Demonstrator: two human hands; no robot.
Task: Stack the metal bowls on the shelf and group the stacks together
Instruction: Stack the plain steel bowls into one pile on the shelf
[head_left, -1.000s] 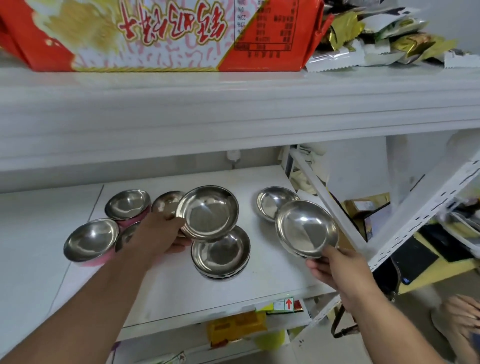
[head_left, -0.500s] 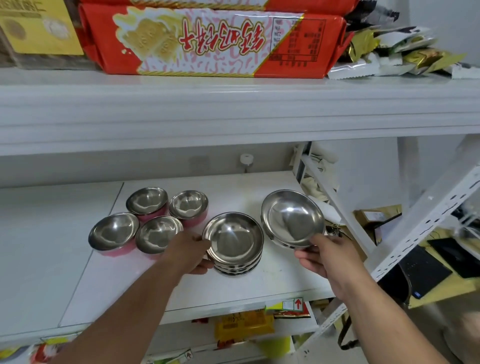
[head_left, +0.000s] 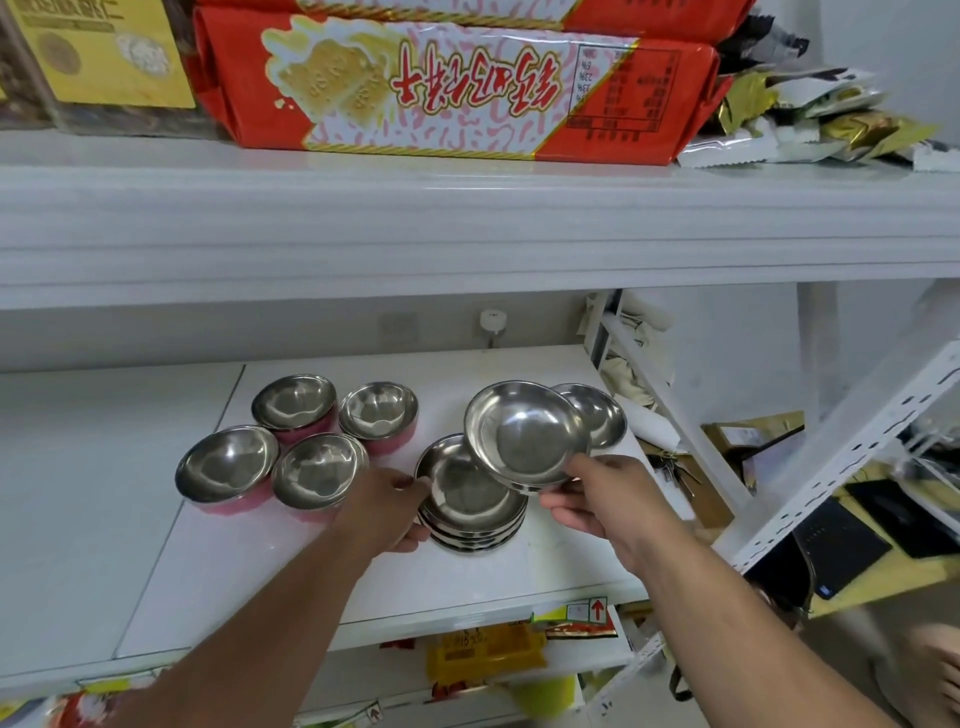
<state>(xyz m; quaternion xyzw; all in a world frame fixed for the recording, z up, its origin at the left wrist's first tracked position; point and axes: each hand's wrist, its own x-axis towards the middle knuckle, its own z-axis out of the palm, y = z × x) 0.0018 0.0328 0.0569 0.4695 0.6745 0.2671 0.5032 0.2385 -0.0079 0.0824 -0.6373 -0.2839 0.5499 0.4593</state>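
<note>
A stack of shallow metal bowls (head_left: 467, 506) stands on the white shelf (head_left: 260, 561). My left hand (head_left: 387, 506) grips the stack's left rim. My right hand (head_left: 605, 501) holds a single shallow metal bowl (head_left: 524, 434) tilted just above the stack's right side. Behind it another shallow bowl (head_left: 597, 413) lies alone on the shelf. To the left, several deeper steel bowls with pink outsides (head_left: 228, 465) sit close together in a cluster.
The upper shelf board (head_left: 467, 228) overhangs the bowls and carries a red biscuit pack (head_left: 447, 88) and foil packets (head_left: 810, 124). A white perforated diagonal brace (head_left: 852, 447) and upright frame stand at the right. Packets lie on the shelf below.
My right hand has carried its bowl left, from beside the stack to over its right side. The lone bowl behind it has come into sight. My left hand stays on the stack.
</note>
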